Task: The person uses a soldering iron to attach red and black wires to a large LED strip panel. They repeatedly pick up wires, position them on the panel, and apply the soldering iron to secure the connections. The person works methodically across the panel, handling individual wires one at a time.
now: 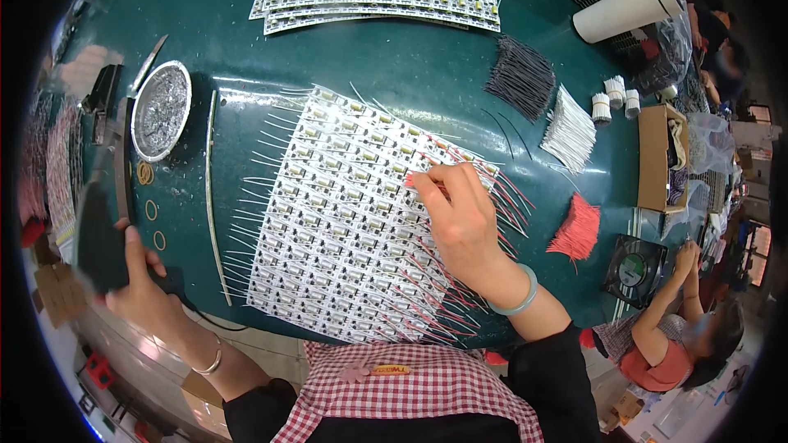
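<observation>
Right hand [461,217]: fingers curled close together, tips pinching a red wire [419,180] at the upper right part of the circuit board panel [345,213]. Left hand [144,291]: fingers wrapped tight around a black tool handle [103,242] at the table [394,74] edge. The panel lies flat mid-table, white wires bristling along its left side, red along its right.

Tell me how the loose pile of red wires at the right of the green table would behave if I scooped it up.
The pile of red wires is unbound, so it would probably scatter or shed strands. The strands look thin and short, likely light and bendy. Lying fanned flat on the table, they seem unlikely to roll far.
</observation>
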`<state>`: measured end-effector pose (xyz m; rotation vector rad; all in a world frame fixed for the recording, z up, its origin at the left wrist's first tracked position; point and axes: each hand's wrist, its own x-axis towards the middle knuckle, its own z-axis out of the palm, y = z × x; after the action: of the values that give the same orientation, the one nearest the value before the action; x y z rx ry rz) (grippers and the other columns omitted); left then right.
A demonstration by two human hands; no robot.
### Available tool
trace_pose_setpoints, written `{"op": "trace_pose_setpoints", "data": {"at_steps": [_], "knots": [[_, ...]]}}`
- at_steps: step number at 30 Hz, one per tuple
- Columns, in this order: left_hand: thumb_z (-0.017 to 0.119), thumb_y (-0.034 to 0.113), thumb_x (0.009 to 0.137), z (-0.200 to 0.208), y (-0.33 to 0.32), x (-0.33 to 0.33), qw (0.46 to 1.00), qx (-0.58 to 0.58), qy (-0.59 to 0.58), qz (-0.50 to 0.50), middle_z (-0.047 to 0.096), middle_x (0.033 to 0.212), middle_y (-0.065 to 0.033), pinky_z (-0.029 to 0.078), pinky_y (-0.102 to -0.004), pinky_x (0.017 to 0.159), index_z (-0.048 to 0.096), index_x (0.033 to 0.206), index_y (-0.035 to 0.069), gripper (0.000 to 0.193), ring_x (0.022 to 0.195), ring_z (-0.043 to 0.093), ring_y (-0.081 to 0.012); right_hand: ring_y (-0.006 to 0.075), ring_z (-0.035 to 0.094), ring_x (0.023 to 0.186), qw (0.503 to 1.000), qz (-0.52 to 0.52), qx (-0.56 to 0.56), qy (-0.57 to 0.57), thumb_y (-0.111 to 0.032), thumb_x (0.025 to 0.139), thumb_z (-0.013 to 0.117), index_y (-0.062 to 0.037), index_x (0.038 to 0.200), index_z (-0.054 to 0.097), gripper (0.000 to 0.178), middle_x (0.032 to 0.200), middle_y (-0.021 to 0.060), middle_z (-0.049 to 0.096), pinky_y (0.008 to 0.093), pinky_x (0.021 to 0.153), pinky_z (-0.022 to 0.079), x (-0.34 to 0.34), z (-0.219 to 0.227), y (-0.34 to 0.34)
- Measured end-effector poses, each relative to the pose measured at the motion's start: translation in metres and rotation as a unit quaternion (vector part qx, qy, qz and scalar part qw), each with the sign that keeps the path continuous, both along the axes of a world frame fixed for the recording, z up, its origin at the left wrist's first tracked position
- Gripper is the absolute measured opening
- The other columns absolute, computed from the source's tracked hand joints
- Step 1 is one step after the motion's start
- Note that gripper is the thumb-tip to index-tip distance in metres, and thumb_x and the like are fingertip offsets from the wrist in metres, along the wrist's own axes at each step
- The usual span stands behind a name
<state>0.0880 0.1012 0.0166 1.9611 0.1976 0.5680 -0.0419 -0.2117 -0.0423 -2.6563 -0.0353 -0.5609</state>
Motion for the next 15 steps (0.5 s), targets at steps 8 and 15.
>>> {"op": "trace_pose_setpoints", "data": {"at_steps": [8, 15], "knots": [[0.060, -0.007, 0.084, -0.008, -0.027, -0.057, 0.984, -0.092, 0.075, -0.134, 0.065, 0.107, -0.0167, 0.034, -0.0198, 0.042, 0.054, 0.123, -0.009, 0.039, 0.050, 0.048, -0.0076, 0.0251, 0.057, 0.083, 0.999, -0.023, 0.017, 0.045, 0.005, 0.071, 0.065, -0.0002, 0.103, 0.066, 0.033, 0.093, 0.0090, 0.057, 0.0340, 0.065, 0.048, -0.019, 0.015, -0.008], [0.063, -0.009, 0.082, 0.003, -0.036, -0.086, 0.953, -0.153, 0.211, -0.152, 0.065, 0.111, -0.0147, 0.038, -0.0207, 0.045, 0.056, 0.123, -0.005, 0.042, 0.055, 0.051, -0.0079, 0.0260, 0.057, 0.078, 0.997, -0.073, -0.004, 0.029, 0.008, 0.069, 0.063, -0.0005, 0.102, 0.068, 0.034, 0.090, 0.0093, 0.059, 0.0345, 0.065, 0.048, -0.047, 0.049, -0.014]]}}
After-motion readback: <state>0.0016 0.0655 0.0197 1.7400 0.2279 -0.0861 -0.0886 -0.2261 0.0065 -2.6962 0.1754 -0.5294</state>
